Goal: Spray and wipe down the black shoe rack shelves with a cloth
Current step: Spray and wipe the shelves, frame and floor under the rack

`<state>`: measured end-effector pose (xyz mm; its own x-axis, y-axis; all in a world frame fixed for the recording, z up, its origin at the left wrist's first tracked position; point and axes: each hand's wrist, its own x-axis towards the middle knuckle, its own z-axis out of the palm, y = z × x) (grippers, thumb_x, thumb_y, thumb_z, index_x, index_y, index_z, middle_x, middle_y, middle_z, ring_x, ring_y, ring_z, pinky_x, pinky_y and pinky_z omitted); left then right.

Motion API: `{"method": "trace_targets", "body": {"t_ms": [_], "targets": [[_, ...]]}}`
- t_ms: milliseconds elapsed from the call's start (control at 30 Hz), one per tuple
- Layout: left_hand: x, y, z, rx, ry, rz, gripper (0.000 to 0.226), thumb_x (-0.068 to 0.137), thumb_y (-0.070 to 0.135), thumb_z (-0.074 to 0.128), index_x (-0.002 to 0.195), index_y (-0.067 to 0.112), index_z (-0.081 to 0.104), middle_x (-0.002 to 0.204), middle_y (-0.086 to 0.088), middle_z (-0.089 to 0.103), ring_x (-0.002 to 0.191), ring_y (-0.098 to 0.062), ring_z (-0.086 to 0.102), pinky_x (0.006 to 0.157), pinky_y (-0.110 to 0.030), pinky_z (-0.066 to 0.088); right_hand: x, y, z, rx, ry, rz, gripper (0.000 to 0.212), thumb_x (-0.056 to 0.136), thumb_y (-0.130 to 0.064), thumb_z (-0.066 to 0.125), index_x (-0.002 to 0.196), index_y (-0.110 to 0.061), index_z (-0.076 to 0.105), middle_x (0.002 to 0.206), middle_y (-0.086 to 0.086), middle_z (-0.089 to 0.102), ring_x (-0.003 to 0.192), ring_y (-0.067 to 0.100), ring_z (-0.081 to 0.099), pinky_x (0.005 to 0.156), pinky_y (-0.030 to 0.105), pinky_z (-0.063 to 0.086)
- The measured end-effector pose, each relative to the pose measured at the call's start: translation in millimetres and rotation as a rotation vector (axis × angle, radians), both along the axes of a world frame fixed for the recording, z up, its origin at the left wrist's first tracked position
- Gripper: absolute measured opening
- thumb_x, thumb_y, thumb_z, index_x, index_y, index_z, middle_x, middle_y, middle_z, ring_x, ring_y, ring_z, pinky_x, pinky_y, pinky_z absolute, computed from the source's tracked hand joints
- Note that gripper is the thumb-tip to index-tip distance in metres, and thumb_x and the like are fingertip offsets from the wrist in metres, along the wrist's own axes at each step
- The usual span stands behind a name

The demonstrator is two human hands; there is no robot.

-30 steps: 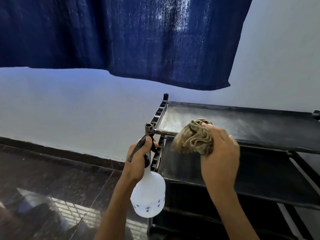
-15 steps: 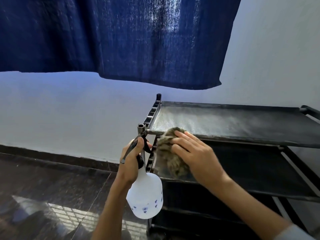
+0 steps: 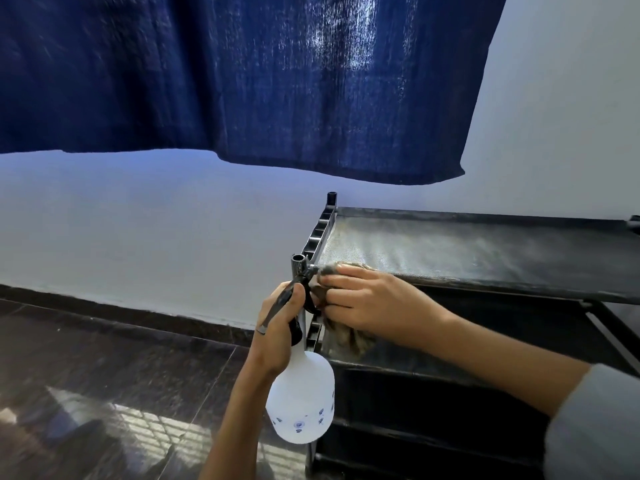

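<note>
The black shoe rack (image 3: 485,258) stands against the white wall, its top shelf speckled with spray. My right hand (image 3: 367,301) presses a crumpled brown cloth (image 3: 349,337) against the rack's front left corner, between the top shelf edge and the second shelf. The fingers lie fairly straight over the cloth, which hangs down below the hand. Just left of the corner post, my left hand (image 3: 280,327) grips the black trigger head of a white spray bottle (image 3: 301,400), whose body hangs below the hand.
A dark blue curtain (image 3: 242,81) hangs above and behind the rack. The floor (image 3: 104,375) is dark polished tile with a window reflection. Lower rack shelves (image 3: 433,410) sit in shadow beneath my right forearm.
My right hand has carried the cloth left and down from the top shelf's front edge to the rack's front left corner post. The bottle hand has barely moved.
</note>
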<state>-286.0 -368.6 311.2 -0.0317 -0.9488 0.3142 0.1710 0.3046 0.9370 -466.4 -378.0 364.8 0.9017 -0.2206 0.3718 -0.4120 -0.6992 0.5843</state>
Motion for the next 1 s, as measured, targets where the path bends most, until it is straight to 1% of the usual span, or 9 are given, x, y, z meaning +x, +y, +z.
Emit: {"method": "trace_targets", "body": {"t_ms": [167,300,367,433,500,600,733,833,1000], "targets": [[0.0,-0.5,-2.3,-0.010,-0.054,0.004,0.040,0.085,0.044,0.043,0.082,0.011,0.065,0.080,0.005,0.069,0.083,-0.003,0.064,0.076,-0.016,0.045,-72.9,16.2,0.0,-0.033,0.151,-0.080,0.021,0.092,-0.009,0.049,0.085,-0.021,0.065,0.094,-0.007,0.065,0.098,0.014,0.065,0.115,0.033,0.028],[3.0,-0.2,-2.9,0.009,-0.047,0.002,0.039,0.086,0.044,0.043,0.081,0.015,0.067,0.081,0.003,0.069,0.086,-0.007,0.064,0.081,-0.020,0.042,-69.3,13.2,1.8,-0.014,0.114,-0.027,0.018,0.093,-0.010,0.051,0.092,-0.018,0.067,0.101,-0.004,0.067,0.111,0.018,0.062,0.110,0.036,0.038],[4.1,0.4,-2.5,0.012,-0.034,-0.002,0.037,0.086,0.044,0.044,0.078,0.018,0.069,0.082,0.001,0.068,0.086,-0.009,0.063,0.082,-0.023,0.043,-49.0,11.2,7.1,0.057,0.057,0.042,0.011,0.089,-0.010,0.061,0.097,-0.017,0.064,0.105,-0.002,0.067,0.114,0.020,0.060,0.107,0.036,0.042],[3.9,1.1,-2.2,0.011,-0.041,-0.033,0.039,0.087,0.043,0.045,0.080,0.011,0.067,0.083,-0.002,0.066,0.085,-0.010,0.062,0.082,-0.022,0.045,-23.7,6.3,17.2,0.149,-0.008,0.079,0.018,0.083,-0.009,0.069,0.099,-0.015,0.064,0.106,0.001,0.068,0.111,0.021,0.061,0.104,0.038,0.045],[4.5,0.7,-3.2,0.014,-0.037,-0.057,0.046,0.086,0.049,0.050,0.089,0.005,0.061,0.089,-0.008,0.060,0.090,-0.015,0.055,0.086,-0.028,0.043,2.0,-5.1,29.6,0.234,-0.013,0.053,0.017,0.082,-0.006,0.069,0.097,-0.013,0.067,0.102,0.003,0.068,0.102,0.024,0.063,0.095,0.041,0.050],[6.7,0.5,-3.0,0.012,-0.026,-0.061,0.050,0.079,0.058,0.052,0.092,0.011,0.062,0.096,-0.009,0.058,0.095,-0.016,0.052,0.089,-0.035,0.041,18.3,-19.5,43.6,0.329,0.049,0.036,0.017,0.082,-0.001,0.064,0.094,-0.013,0.065,0.095,0.001,0.065,0.089,0.023,0.061,0.081,0.041,0.053],[4.2,0.6,-3.2,0.001,-0.066,-0.027,0.039,0.087,0.044,0.046,0.086,0.011,0.067,0.084,0.002,0.068,0.086,-0.008,0.063,0.084,-0.027,0.045,-8.8,-12.2,43.4,0.358,0.199,0.049,0.020,0.078,-0.013,0.075,0.094,-0.019,0.065,0.095,-0.005,0.066,0.095,0.014,0.064,0.097,0.035,0.049],[4.5,-0.9,-3.4,0.000,-0.079,-0.012,0.040,0.085,0.046,0.047,0.086,0.011,0.066,0.081,0.004,0.068,0.083,-0.008,0.064,0.082,-0.027,0.044,-39.2,1.8,39.5,0.352,0.263,-0.025,0.023,0.074,-0.017,0.078,0.093,-0.023,0.066,0.095,-0.010,0.067,0.095,0.010,0.065,0.104,0.029,0.044],[4.4,1.0,-3.5,0.017,-0.079,-0.007,0.040,0.085,0.049,0.048,0.088,0.014,0.066,0.079,0.002,0.067,0.084,-0.009,0.063,0.086,-0.028,0.043,-57.2,11.8,44.3,0.332,0.202,-0.061,0.030,0.069,-0.017,0.079,0.096,-0.023,0.067,0.098,-0.008,0.069,0.096,0.012,0.067,0.096,0.031,0.050]]}}
